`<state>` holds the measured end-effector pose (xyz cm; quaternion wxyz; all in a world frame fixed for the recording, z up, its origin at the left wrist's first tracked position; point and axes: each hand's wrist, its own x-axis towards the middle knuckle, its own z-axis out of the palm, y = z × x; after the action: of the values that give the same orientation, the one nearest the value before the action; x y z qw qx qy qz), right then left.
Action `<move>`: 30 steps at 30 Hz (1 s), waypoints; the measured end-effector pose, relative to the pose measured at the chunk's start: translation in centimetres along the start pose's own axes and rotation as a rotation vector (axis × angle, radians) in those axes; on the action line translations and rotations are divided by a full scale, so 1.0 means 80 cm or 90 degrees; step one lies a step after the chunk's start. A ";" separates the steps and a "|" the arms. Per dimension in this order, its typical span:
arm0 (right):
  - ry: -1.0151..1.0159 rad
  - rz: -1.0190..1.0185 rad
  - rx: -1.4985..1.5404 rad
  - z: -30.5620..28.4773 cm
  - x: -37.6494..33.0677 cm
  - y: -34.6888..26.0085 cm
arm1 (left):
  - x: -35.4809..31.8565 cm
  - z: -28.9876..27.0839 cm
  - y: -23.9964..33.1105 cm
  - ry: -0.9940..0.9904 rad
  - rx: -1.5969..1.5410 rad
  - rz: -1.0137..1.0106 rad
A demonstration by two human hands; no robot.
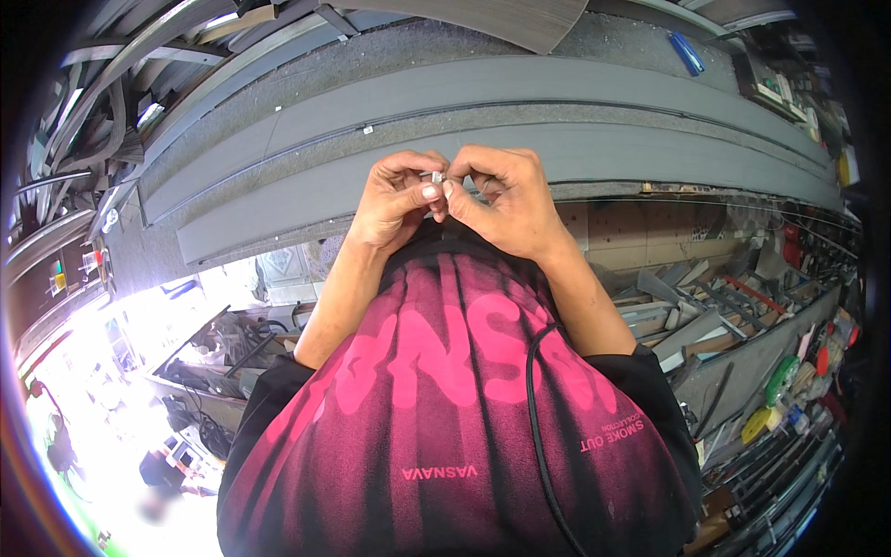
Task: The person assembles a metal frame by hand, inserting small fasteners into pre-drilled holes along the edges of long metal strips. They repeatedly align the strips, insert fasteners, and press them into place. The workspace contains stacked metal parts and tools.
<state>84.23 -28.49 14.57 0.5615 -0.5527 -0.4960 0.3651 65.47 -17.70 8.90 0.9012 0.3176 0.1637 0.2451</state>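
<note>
left hand (393, 200) + right hand (509, 199) pinch small pale piece (437, 176) | shirt (483, 520): pink lettering (456, 351)

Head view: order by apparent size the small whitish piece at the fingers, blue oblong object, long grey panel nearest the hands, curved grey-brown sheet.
Long grey panel
Curved grey-brown sheet
Blue oblong object
Small whitish piece
No ties.

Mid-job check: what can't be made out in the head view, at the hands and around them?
Small pale piece at the left hand's fingertips: too small and partly covered by fingers to tell its kind.
Right hand's grip: too fine to tell whether it pinches or only touches the piece.
Curved panel: far end cut off by the upper edge.
Dark shape, lower left: blurred, washed out by glare.
</note>
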 end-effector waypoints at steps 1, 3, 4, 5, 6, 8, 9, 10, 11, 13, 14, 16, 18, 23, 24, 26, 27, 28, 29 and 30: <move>0.001 -0.001 0.012 0.001 0.000 0.000 | -0.001 0.000 0.000 -0.001 -0.001 0.004; -0.005 -0.044 0.011 0.000 0.002 0.000 | -0.002 -0.001 0.000 0.004 0.002 0.002; -0.009 -0.066 0.011 -0.001 0.003 0.000 | -0.003 -0.001 0.000 0.007 0.002 0.001; -0.018 -0.056 0.008 -0.002 0.003 0.000 | -0.003 -0.001 0.000 0.007 0.008 0.001; -0.026 -0.046 0.006 -0.003 0.002 -0.001 | -0.004 -0.002 0.001 0.009 0.013 0.001; -0.034 -0.031 0.002 -0.004 0.001 -0.002 | -0.005 -0.002 0.001 0.008 0.020 -0.002; -0.032 -0.025 0.002 -0.004 0.001 -0.002 | -0.006 -0.002 0.001 0.006 0.022 -0.004; -0.029 -0.016 0.003 -0.003 0.000 -0.003 | -0.007 -0.002 0.000 0.004 0.021 -0.005; -0.015 -0.016 0.007 -0.001 -0.001 -0.003 | -0.008 -0.002 0.000 0.010 0.015 -0.009; 0.011 -0.004 0.015 0.004 -0.002 -0.004 | -0.011 -0.002 -0.001 0.021 -0.003 -0.014; 0.014 -0.005 0.009 0.004 -0.002 -0.005 | -0.011 -0.003 -0.002 0.019 -0.002 -0.013; 0.013 0.004 -0.005 0.002 -0.003 -0.007 | -0.012 -0.004 -0.003 0.016 -0.005 -0.006; -0.006 0.015 -0.024 0.000 -0.005 -0.012 | -0.013 -0.005 -0.004 0.001 -0.025 -0.024; 0.002 -0.014 -0.062 -0.001 -0.005 -0.023 | -0.016 -0.006 -0.004 -0.041 -0.069 -0.039; 0.006 -0.029 -0.063 -0.001 -0.004 -0.025 | -0.016 -0.005 -0.004 -0.045 -0.074 -0.041; 0.014 -0.046 -0.062 0.000 -0.005 -0.027 | -0.016 -0.005 -0.004 -0.058 -0.096 -0.046; 0.017 -0.047 -0.061 0.001 -0.005 -0.028 | -0.017 -0.005 -0.004 -0.056 -0.092 -0.044; 0.021 -0.050 -0.060 0.002 -0.006 -0.028 | -0.017 -0.004 -0.005 -0.056 -0.088 -0.042; 0.022 -0.045 -0.055 0.002 -0.005 -0.028 | -0.017 -0.004 -0.006 -0.055 -0.083 -0.040; 0.022 -0.042 -0.051 0.003 -0.006 -0.027 | -0.017 -0.004 -0.006 -0.057 -0.087 -0.039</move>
<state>83.59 -29.11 16.61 0.5592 -0.5644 -0.5182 0.3164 64.40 -18.65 8.54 0.9342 0.2611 0.1162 0.2134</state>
